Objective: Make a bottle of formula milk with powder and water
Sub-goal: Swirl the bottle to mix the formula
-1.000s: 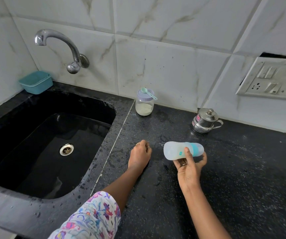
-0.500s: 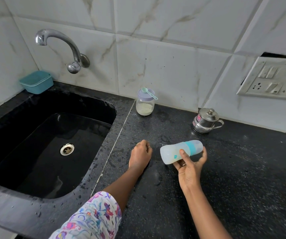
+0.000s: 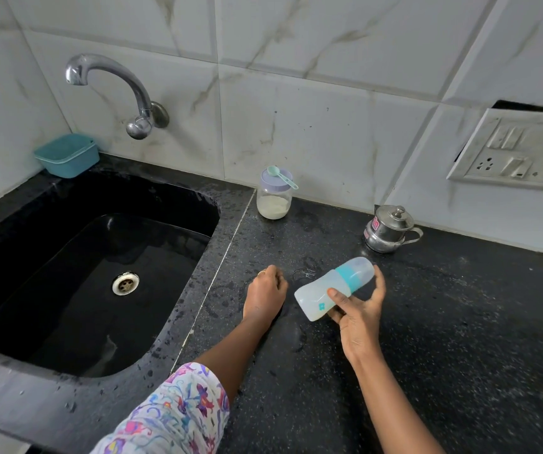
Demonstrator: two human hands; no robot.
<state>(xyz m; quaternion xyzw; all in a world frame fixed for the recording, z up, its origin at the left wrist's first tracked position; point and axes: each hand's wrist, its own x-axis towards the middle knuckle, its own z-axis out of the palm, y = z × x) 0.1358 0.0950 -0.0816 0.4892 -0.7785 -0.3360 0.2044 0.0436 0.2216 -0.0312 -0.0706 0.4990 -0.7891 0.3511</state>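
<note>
My right hand (image 3: 358, 309) grips a translucent baby bottle (image 3: 322, 291) with a teal collar and clear cap, held tilted above the black counter, cap end up and to the right. Milky liquid shows inside it. My left hand (image 3: 265, 291) rests on the counter just left of the bottle, fingers curled, holding nothing. Against the back wall stands a glass jar of white powder (image 3: 273, 204) with a lilac lid. A small teal scoop (image 3: 281, 176) lies on that lid.
A black sink (image 3: 99, 267) with a chrome tap (image 3: 116, 86) fills the left side. A teal tub (image 3: 67, 155) sits at its far corner. A small steel lidded pot (image 3: 389, 229) stands at the back right. The wet black counter (image 3: 460, 322) stretches right; a switch plate (image 3: 519, 152) hangs on the wall.
My right hand has tipped the bottle from lying level to slanted, cap end rising and base end dropping. My left hand has stayed where it was.
</note>
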